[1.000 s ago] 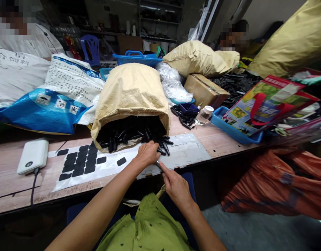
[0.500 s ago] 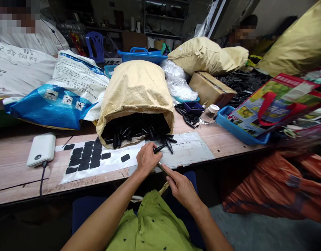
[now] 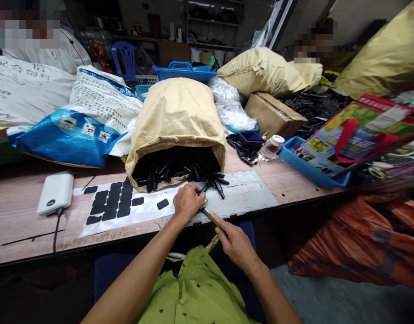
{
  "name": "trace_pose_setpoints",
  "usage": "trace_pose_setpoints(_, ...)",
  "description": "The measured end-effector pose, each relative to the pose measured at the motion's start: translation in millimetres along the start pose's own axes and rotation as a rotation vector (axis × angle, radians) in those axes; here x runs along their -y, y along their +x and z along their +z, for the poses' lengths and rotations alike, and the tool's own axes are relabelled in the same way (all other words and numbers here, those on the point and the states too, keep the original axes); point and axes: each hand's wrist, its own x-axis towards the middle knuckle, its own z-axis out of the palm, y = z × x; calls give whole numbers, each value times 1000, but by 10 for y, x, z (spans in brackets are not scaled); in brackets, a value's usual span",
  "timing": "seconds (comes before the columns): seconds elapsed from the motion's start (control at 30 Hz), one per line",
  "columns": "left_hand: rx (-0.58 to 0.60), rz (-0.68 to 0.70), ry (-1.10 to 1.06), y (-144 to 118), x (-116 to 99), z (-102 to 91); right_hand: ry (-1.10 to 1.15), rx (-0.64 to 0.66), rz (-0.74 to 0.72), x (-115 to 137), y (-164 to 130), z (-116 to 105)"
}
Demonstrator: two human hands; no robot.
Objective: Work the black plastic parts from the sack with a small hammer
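Observation:
My left hand (image 3: pixel 187 201) rests at the table's front edge, fingers closed around a small black plastic part (image 3: pixel 203 187) just in front of the open tan sack (image 3: pixel 176 121). The sack lies on its side and spills several black parts (image 3: pixel 180 171) onto a grey sheet (image 3: pixel 242 195). My right hand (image 3: pixel 236 245) sits below the table edge and grips a thin metal tool (image 3: pixel 209 215) whose tip points up at the part in my left hand.
A white sheet with black adhesive pads (image 3: pixel 112 204) lies left of my hands, beside a white power bank (image 3: pixel 55 192) with its cable. Behind are blue-and-white sacks (image 3: pixel 75 130), a cardboard box (image 3: pixel 274 114), a small jar (image 3: pixel 270 146), a blue tray (image 3: pixel 311 168). Two other people sit at the far side.
My left hand has drawn one black part out of the pile toward me, and my right hand has brought the tool's tip up to it. The view shifted slightly.

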Motion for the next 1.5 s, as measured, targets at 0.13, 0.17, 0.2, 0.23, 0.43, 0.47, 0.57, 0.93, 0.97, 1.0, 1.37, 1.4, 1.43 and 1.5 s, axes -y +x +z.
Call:
trace_pose_setpoints(0.13,31,-19,-24,35,19,-32,39,-4,-5,-7,2,5)
trace_pose_setpoints(0.17,42,-2,-28,31,51,-66,49,-3,-6,-8,4,6)
trace_pose_setpoints(0.2,47,25,-22,21,96,-110,58,-1,-7,-8,7,6)
trace_pose_setpoints(0.23,46,64,-7,6,153,-161,68,3,-8,-10,10,7)
trace_pose_setpoints(0.43,12,186,62,-95,617,-439,136,8,-20,-55,17,30)
trace_pose_setpoints(0.47,25,186,38,-106,689,-448,145,7,-21,-68,14,44)
trace_pose_setpoints(0.57,31,214,-100,-136,854,-399,191,-18,-9,-87,0,108)
trace_pose_setpoints(0.93,20,271,-154,-161,969,-308,297,-180,-102,380,40,309)
trace_pose_setpoints(0.97,25,268,-154,-158,971,-310,294,-173,-115,416,61,318)
trace_pose_setpoints(1.0,28,264,-155,-155,973,-310,293,-163,-123,444,82,326)
trace_pose_setpoints(1.37,46,252,-159,-120,1004,-279,175,-142,-252,657,203,404)
trace_pose_setpoints(1.4,45,257,-160,-119,1005,-280,164,-130,-250,655,203,424)
trace_pose_setpoints(1.43,41,261,-164,-119,1004,-280,156,-116,-244,649,203,441)
trace_pose_setpoints(1.5,30,258,-172,-120,999,-281,153,-92,-224,636,202,456)
